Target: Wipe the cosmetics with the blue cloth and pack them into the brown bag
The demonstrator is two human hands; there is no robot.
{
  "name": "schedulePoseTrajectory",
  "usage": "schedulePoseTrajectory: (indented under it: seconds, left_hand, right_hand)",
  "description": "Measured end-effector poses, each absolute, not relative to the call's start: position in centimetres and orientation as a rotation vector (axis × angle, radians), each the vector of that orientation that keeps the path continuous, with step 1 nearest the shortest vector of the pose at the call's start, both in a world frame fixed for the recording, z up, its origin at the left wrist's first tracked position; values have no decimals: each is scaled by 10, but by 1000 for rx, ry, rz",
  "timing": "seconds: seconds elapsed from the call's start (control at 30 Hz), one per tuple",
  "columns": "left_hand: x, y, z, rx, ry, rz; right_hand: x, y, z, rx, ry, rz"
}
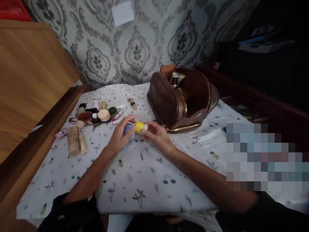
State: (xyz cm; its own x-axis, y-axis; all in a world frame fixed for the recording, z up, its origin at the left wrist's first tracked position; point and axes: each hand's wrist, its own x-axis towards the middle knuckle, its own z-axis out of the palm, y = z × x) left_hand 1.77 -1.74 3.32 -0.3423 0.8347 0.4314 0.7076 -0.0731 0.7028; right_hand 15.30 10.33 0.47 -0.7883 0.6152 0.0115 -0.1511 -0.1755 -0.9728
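In the middle of the head view, a small yellow bottle (139, 127) with a pale end lies between my two hands. My right hand (159, 137) pinches its pale end with the fingertips. Curled round a soft-looking blue cloth (129, 130), my left hand (121, 133) presses it against the bottle's other end; the fingers partly hide it. A brown leather bag (166, 103) stands just beyond my right hand, unzipped, with a silver-capped bottle (174, 79) and a gold tube inside.
Several cosmetics lie on the left of the patterned sheet (130, 177), among them a beige tube (73, 140), a round beige-lidded jar (104, 115) and a pink bottle (96, 103). A small gold-and-black bottle (132, 103) lies apart. Wooden furniture (31, 80) borders the left.
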Motion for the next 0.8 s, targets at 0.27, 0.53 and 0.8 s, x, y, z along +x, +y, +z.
schedulePoseTrajectory:
  seconds: [0.27, 0.53, 0.8]
  left_hand:
    - [20, -16, 34, 1796, 1996, 1273]
    - [20, -17, 33, 1533, 2031, 1233]
    - [18, -16, 32, 1724, 1916, 1315]
  right_hand:
    - [155, 104, 8, -477, -1536, 2073]
    - [157, 108, 3, -388, -1717, 1863]
    - [158, 109, 8, -457, -1672, 2020]
